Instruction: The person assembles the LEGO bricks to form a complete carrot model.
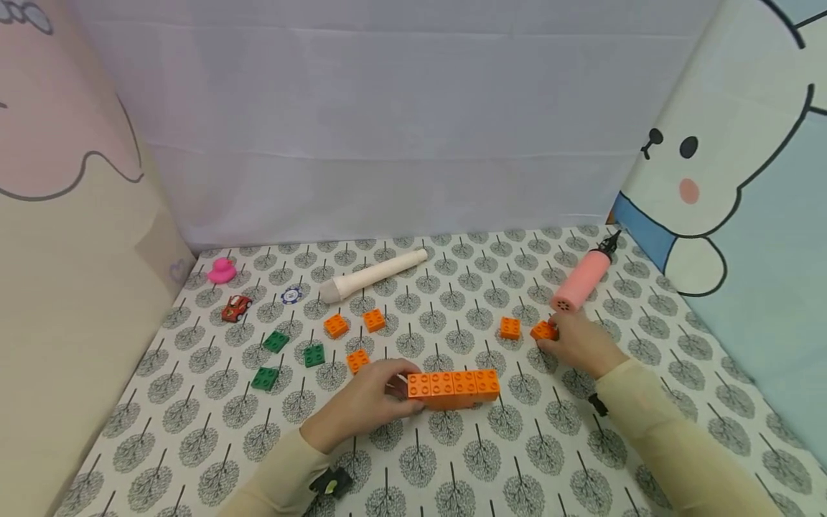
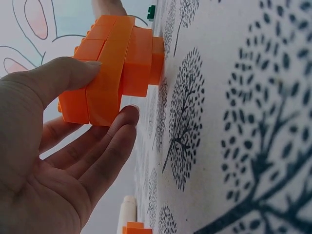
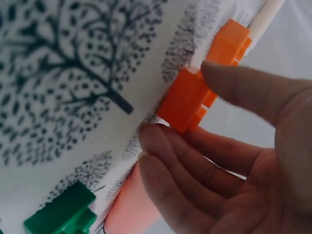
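My left hand [image 1: 371, 395] grips the left end of a joined structure of orange toy building blocks [image 1: 452, 385]. In the left wrist view, the thumb presses one face of these stacked bricks [image 2: 109, 73], and the fingers sit on the opposite side. The structure has a row of bricks on top and a narrower base touching the cloth. Farther right, my right hand [image 1: 581, 345] pinches a single orange block [image 1: 544, 331] at the table. The right wrist view shows that block [image 3: 183, 100] between thumb and fingertips.
Loose orange blocks [image 1: 510, 328] and green blocks [image 1: 314, 355] lie on the tree-patterned cloth [image 1: 420, 459]. Behind them are a white microphone-like stick [image 1: 375, 276], a pink pump [image 1: 581, 280], a poker chip [image 1: 291, 295], a red toy car [image 1: 236, 308] and a pink duck [image 1: 222, 271].
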Available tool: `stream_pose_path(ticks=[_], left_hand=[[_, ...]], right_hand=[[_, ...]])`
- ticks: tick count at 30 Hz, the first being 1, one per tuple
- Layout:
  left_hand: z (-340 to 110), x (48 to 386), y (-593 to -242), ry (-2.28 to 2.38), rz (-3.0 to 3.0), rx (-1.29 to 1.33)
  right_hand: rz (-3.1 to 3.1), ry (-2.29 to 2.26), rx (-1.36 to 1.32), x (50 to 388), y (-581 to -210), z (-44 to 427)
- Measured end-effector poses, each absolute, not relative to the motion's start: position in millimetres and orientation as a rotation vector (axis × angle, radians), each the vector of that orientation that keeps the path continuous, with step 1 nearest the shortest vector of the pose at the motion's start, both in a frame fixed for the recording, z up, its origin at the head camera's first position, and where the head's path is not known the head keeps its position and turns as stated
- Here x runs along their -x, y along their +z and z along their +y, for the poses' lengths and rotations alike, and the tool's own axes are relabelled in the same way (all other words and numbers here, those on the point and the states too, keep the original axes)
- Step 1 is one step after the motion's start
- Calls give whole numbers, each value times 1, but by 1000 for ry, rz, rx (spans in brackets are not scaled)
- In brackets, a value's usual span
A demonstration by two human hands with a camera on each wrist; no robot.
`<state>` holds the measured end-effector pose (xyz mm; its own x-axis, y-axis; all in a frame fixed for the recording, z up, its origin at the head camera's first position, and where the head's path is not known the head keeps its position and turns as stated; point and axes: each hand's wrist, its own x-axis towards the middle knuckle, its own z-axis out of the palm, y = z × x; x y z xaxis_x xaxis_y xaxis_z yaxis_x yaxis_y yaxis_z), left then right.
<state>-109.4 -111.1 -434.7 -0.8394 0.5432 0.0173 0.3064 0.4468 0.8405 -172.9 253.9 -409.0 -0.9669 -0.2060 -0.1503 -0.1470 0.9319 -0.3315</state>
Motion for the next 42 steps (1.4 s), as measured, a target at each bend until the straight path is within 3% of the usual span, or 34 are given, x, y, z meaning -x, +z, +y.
stream_pose_path(ticks=[7, 15, 19, 30, 42], left_hand=[[-109, 110, -434, 1324, 2453, -729], [-111, 110, -433, 1322, 2455, -729], [-112, 110, -434, 1327, 2452, -727], [-110, 109, -433, 1314, 2462, -721], [-111, 109, -433, 1313, 2469, -721]], right_hand=[[2990, -614, 322, 160, -401, 251], [2970, -927, 885, 123, -396, 217], [2894, -959, 1041, 114, -399, 203], [2800, -992, 1110, 111, -403, 193], [2591, -1225, 974, 115, -415, 191]])
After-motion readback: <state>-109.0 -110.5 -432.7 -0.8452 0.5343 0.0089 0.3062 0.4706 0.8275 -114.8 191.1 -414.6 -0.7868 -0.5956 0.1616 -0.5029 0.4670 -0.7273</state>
